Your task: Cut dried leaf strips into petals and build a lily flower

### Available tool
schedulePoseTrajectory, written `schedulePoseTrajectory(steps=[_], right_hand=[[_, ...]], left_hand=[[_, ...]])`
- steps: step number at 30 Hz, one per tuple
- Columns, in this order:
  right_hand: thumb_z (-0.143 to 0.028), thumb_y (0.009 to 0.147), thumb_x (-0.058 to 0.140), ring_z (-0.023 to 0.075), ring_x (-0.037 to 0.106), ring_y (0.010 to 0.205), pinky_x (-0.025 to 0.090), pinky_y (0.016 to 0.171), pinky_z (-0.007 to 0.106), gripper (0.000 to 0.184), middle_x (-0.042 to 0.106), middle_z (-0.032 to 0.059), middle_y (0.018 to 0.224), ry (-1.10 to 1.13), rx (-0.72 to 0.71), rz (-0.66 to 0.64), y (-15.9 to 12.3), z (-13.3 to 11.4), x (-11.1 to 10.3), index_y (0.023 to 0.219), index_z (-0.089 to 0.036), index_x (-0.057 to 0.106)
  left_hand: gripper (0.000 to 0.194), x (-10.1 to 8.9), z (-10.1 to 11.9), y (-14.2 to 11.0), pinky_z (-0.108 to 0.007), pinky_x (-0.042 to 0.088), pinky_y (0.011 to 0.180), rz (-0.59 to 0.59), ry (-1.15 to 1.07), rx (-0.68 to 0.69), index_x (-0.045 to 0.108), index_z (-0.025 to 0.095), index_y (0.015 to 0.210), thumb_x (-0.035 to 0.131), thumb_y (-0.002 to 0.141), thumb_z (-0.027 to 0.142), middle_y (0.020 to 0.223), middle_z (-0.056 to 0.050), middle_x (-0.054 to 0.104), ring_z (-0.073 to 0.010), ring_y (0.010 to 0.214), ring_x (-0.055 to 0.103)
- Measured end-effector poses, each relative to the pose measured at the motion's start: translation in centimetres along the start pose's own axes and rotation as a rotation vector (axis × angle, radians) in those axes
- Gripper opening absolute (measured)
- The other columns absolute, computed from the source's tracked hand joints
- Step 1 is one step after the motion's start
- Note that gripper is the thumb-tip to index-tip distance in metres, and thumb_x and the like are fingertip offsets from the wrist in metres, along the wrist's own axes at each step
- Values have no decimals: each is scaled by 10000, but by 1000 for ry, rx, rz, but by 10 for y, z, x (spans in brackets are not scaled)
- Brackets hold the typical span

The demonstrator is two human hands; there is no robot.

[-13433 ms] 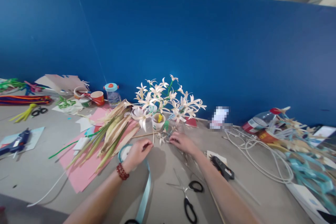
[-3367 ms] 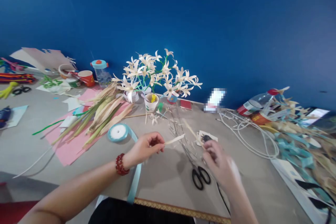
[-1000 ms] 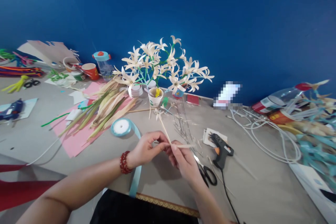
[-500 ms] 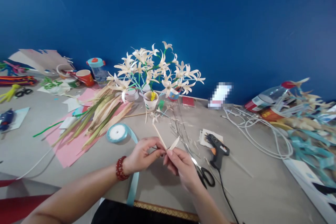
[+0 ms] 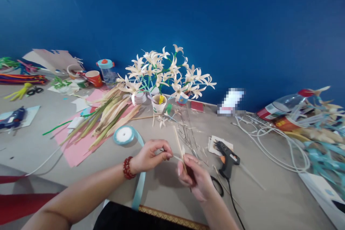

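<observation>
In front of me, my right hand point(image 5: 196, 176) is closed round a thin wooden stick point(image 5: 177, 139) that points up and away. A narrow pale strip point(image 5: 177, 157), perhaps corn husk, runs from the stick to my left hand point(image 5: 152, 156), whose thumb and forefinger pinch its end. The right fingers partly cover the strip where it meets the stick. Left of my hands stands a roll of light blue ribbon point(image 5: 124, 135), its loose tail passing under my left wrist. Black-handled scissors point(image 5: 217, 186) lie partly hidden behind my right hand.
White lily-like flowers point(image 5: 159, 73) stand in cups at the back, by the blue wall. Dried husks point(image 5: 107, 118) lie on pink paper point(image 5: 70, 151) to the left. A black glue gun point(image 5: 226, 156) and a coiled white cable point(image 5: 275, 151) are on the right.
My hands have moved apart, drawing the pale strip out between them. The stick has shifted right with my right hand and stands steeper. The whole view has shifted slightly.
</observation>
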State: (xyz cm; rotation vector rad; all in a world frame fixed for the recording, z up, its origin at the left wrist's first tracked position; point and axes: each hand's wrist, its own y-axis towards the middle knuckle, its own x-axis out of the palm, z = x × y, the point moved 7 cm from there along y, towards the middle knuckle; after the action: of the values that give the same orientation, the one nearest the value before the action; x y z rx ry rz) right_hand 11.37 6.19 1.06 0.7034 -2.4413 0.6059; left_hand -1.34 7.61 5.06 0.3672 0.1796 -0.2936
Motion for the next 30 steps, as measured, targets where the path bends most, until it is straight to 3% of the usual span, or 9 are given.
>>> schedulePoseTrajectory(steps=[4,6,9,12,14,16,18,21,30], right_hand=[[-473,827,653,37,121,337,103,358,177,401,277,-105,358,77,-22,-113,-5,-9,-2,596,-148,612],[-474,828,653,44,99,331,106,343,178,417,219,-115,351,125,-107,-136,-10,-25,-7,550,-176,564],[-488,841,641,61,103,336,125,331,181,418,205,-116,358,127,-362,89,-15,-55,-29,562,-209,502],[-476,847,649,66,254,369,175,356,178,293,447,-74,445,-173,-412,395,-14,-56,-41,750,-208,578],[-492,853,637,77,363,422,241,386,184,301,555,-33,555,-394,-284,354,-5,-37,-30,855,-193,606],[-518,886,577,93,406,472,285,420,201,342,548,-23,607,-543,-232,237,2,-19,-15,924,-181,621],[-505,921,521,105,417,513,310,461,220,347,513,-22,628,-663,-291,171,2,-13,-4,910,-176,630],[-466,949,486,119,419,525,318,509,247,364,480,-22,586,-790,-375,200,0,-15,-2,772,-178,623],[-552,888,539,93,326,454,226,444,243,481,406,-40,509,-642,-257,202,2,-12,-6,584,-178,558]], left_hand=[[276,-1,-7,0,-220,469,624,8,-72,-76,629,128,750,592,890,362,674,-41,636,-124,634,585],[285,-4,-13,0,-212,462,602,43,-145,-120,614,126,760,603,882,383,666,-32,620,-113,614,568],[281,-9,-24,-1,-197,451,574,140,-267,-187,578,130,776,624,867,392,650,-5,586,-91,580,538],[254,-10,-29,-2,-198,457,583,180,-284,-218,583,129,796,632,864,368,663,-3,593,-89,587,545],[232,-9,-25,-3,-203,465,588,172,-226,-208,606,127,814,624,872,351,680,-14,615,-97,603,563],[211,-7,-19,-3,-208,475,599,160,-142,-169,625,127,817,620,877,330,709,-32,646,-108,626,585],[182,-6,-12,-3,-212,486,625,142,-65,-117,635,131,808,621,876,300,741,-46,676,-117,658,610],[146,-3,-5,-2,-217,496,652,112,7,-65,642,137,799,613,875,257,756,-50,698,-128,683,637],[123,-3,6,-3,-216,480,657,71,161,32,655,147,806,603,874,236,725,-33,682,-128,669,618]])
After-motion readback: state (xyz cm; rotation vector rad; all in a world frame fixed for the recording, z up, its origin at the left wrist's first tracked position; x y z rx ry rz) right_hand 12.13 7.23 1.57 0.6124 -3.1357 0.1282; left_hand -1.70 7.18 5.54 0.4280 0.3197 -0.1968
